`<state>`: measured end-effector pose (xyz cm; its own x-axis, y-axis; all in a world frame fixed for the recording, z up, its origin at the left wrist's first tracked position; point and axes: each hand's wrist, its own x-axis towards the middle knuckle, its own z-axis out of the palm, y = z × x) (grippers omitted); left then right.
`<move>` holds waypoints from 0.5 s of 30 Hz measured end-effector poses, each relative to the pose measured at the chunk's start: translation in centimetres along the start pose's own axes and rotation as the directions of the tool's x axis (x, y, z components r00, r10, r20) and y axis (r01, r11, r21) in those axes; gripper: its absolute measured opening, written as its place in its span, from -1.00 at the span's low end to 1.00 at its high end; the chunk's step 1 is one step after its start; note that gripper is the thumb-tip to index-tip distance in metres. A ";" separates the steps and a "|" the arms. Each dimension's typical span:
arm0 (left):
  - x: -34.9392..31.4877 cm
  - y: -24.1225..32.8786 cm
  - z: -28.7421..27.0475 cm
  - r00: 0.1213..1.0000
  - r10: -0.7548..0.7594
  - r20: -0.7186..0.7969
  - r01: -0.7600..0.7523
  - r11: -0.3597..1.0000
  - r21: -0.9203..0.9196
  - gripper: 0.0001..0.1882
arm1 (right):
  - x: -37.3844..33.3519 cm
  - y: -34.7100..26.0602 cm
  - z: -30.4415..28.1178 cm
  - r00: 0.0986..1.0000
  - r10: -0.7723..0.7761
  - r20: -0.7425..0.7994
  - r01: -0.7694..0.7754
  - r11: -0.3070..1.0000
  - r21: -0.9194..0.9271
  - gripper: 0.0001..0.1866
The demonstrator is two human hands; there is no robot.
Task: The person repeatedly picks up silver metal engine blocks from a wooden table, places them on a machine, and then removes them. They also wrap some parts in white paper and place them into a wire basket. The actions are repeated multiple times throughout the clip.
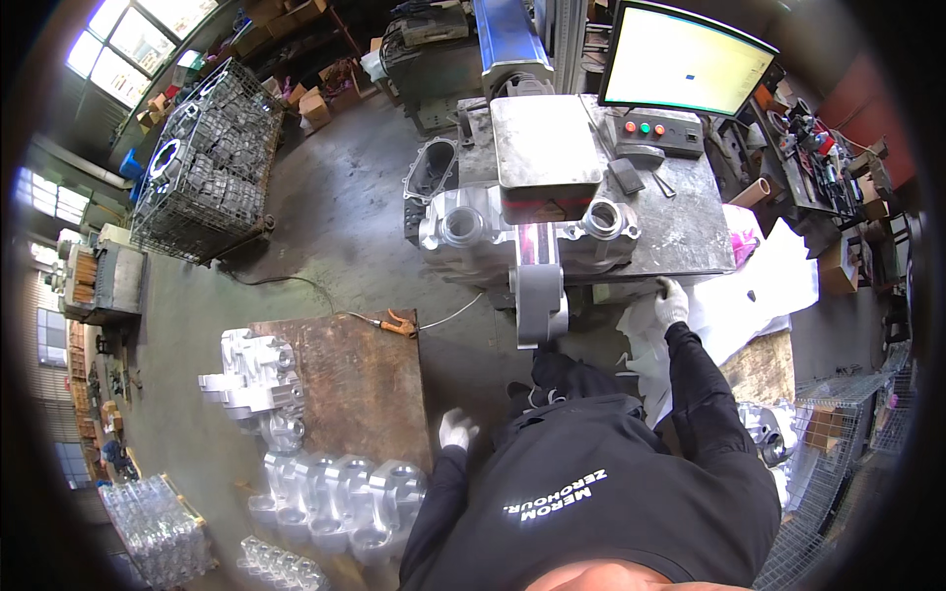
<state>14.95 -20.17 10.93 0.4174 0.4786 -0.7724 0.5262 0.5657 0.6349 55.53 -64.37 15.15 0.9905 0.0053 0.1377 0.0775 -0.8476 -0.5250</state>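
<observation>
My left hand (456, 429), in a white glove, hangs beside the right edge of a brown-topped table (365, 384). Its fingers are loosely bent and apart, with nothing in them. My right hand (671, 301), also gloved, is at the front edge of the metal workbench (680, 222), beside white sheeting (729, 310). Whether its fingers grip anything is unclear. A large silvery metal casting (527, 246) with round openings lies across the bench front, under a box-shaped machine head (547, 143). Reddish light falls on its middle, and a rounded grey end (540, 305) projects toward me.
Several shiny castings (340, 497) stand on the table's near side, others (258, 374) at its left. An orange air gun (399, 323) lies at its far edge. Behind the bench are a control box (655, 133) and monitor (687, 59). A wire cage (207, 158) holds castings far left.
</observation>
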 end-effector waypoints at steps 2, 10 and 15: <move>-0.4 -3.0 -1.9 0.998 -0.060 0.004 0.060 0.997 -0.051 -0.41 | -2.0 1.5 -1.0 1.000 0.021 0.010 -0.021 1.000 -0.022 -0.71; 0.7 -9.0 -4.6 0.983 -0.026 -0.179 -0.029 0.955 -0.295 -0.63 | 1.6 -1.4 -4.6 0.993 0.101 -0.061 -0.100 0.995 0.021 -0.74; 1.3 -8.7 -1.2 0.969 0.120 -0.216 -0.168 0.961 -0.218 -0.67 | 19.3 -17.0 -13.0 0.743 -0.412 -0.527 0.575 0.796 0.188 -0.60</move>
<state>10.08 -23.64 4.41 0.3079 0.6765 -0.6690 0.2745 0.6101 0.7433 71.88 -56.79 37.66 0.6438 0.0736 0.7617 0.6527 -0.5724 -0.4963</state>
